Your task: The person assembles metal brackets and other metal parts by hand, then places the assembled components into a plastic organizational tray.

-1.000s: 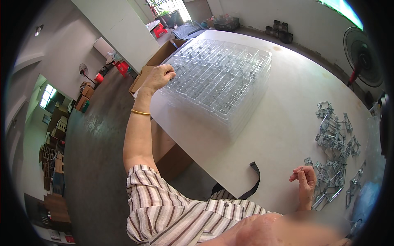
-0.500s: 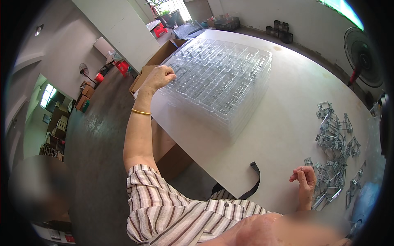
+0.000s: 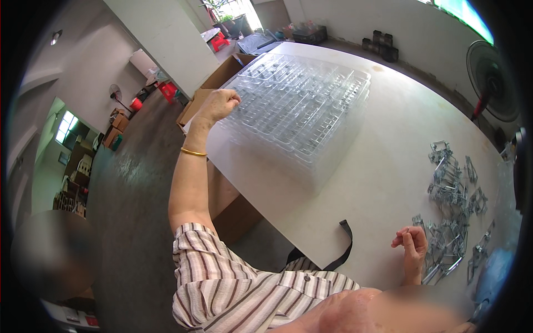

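A tall stack of clear plastic trays [image 3: 311, 136] stands on the pale table, and small metal parts show in the rows of the top one. At the stack's left edge is my left hand [image 3: 221, 104], closed, its curled fingertips against or just over the rim; what they hold, if anything, is hidden. My right hand [image 3: 412, 243] is at the table's right side with thumb and fingers pinched together. Anything in that pinch is too small to make out. Just beyond it lies a loose heap of silvery metal brackets [image 3: 451, 186], spread along the table's right part.
A black strap [image 3: 343, 247] curls over the near table edge [image 3: 302, 250]. Open cardboard boxes [image 3: 219, 75] stand against the table's left side. To the far right is a black fan [image 3: 491, 83]. Something blue and plastic-like [image 3: 497, 272] sits by the lower right rim.
The whole view has shifted very slightly. Both hands keep practically the same places and the same closed shapes.
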{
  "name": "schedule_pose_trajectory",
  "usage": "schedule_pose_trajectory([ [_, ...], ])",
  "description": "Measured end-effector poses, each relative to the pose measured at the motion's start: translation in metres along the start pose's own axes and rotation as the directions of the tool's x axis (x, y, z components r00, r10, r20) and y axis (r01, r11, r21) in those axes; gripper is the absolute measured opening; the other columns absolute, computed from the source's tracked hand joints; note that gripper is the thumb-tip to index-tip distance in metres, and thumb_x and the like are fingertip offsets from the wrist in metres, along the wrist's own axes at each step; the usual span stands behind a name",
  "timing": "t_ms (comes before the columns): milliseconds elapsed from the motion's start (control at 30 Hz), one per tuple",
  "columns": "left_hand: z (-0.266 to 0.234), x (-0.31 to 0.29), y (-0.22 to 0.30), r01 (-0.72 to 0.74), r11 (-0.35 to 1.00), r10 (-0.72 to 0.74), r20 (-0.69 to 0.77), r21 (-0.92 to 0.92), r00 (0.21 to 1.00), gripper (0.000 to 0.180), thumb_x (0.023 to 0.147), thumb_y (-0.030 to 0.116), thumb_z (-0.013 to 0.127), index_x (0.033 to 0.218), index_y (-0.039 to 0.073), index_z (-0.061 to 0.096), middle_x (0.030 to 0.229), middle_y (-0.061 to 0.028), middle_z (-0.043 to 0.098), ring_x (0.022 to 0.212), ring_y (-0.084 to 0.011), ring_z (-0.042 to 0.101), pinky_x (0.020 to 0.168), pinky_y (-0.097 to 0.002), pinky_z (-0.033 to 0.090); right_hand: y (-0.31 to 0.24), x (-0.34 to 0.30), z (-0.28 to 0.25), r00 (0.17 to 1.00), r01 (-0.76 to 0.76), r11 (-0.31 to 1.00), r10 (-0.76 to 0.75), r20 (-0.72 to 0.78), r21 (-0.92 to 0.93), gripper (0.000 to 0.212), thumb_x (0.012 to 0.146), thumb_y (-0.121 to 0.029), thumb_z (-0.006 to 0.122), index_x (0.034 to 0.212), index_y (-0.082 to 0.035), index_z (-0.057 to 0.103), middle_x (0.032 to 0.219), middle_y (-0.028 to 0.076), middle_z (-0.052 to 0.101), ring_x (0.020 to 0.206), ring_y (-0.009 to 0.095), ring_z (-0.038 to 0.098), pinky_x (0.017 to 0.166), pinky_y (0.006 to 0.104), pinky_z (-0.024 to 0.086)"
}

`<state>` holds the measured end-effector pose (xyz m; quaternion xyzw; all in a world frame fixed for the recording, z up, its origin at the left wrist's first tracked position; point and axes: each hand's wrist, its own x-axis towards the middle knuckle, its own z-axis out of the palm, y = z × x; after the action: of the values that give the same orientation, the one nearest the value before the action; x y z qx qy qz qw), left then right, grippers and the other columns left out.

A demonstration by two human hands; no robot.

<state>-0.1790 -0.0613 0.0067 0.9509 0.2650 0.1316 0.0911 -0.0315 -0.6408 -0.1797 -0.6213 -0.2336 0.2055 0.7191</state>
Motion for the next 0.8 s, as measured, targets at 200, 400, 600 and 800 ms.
schedule_pose_trajectory([
  [200, 0.015, 0.003, -0.030, -0.146, 0.988, 0.155, -0.420, 0.054, 0.894, 0.014, 0.093, 0.007, 0.057, 0.098, -0.001, 0.068, 0.094, -0.0183, 0.071, 0.088, -0.0294, 0.069, 0.078, -0.0367, 0.053, 0.009, 0.000, -0.006, 1.000, 0.014, 0.998, -0.014, -0.009, 0.053, 0.011, 0.101, -0.013, 0.059, 0.096, -0.003, 0.059, 0.090, 0.008, 0.064, 0.071, 0.014, 0.065, 0.064, 0.0312, 0.057],
  [400, 0.031, -0.008, -0.028, -0.047, 0.998, 0.015, -0.626, -0.035, 0.780, 0.020, 0.100, 0.020, 0.056, 0.098, 0.002, 0.065, 0.097, -0.0165, 0.067, 0.098, -0.0342, 0.064, 0.085, -0.0445, 0.051, 0.011, -0.002, 0.002, 0.999, -0.029, 0.998, 0.032, -0.042, 0.056, 0.011, 0.101, -0.013, 0.059, 0.095, -0.003, 0.058, 0.091, 0.008, 0.063, 0.069, 0.015, 0.063, 0.064, 0.0312, 0.056],
  [600, 0.048, -0.023, -0.042, -0.152, 0.988, 0.082, -0.805, -0.010, 0.587, 0.042, 0.107, 0.035, 0.043, 0.114, -0.002, 0.063, 0.117, -0.0222, 0.064, 0.119, -0.0390, 0.055, 0.103, -0.0469, 0.043, 0.011, 0.000, 0.002, 0.998, -0.059, 0.998, 0.060, -0.028, 0.011, 0.009, 0.102, -0.013, 0.058, 0.096, -0.006, 0.056, 0.093, 0.007, 0.061, 0.069, 0.014, 0.060, 0.063, 0.0302, 0.053],
  [800, 0.073, -0.029, -0.037, -0.125, 0.971, -0.114, -0.851, -0.205, 0.512, 0.054, 0.108, 0.039, 0.035, 0.132, -0.007, 0.052, 0.137, -0.0325, 0.049, 0.132, -0.0446, 0.044, 0.113, -0.0495, 0.033, 0.014, 0.001, -0.002, 0.995, -0.084, 0.996, 0.086, -0.056, 0.039, 0.008, 0.102, -0.012, 0.057, 0.097, -0.006, 0.056, 0.092, 0.007, 0.061, 0.069, 0.013, 0.059, 0.063, 0.0300, 0.053],
])
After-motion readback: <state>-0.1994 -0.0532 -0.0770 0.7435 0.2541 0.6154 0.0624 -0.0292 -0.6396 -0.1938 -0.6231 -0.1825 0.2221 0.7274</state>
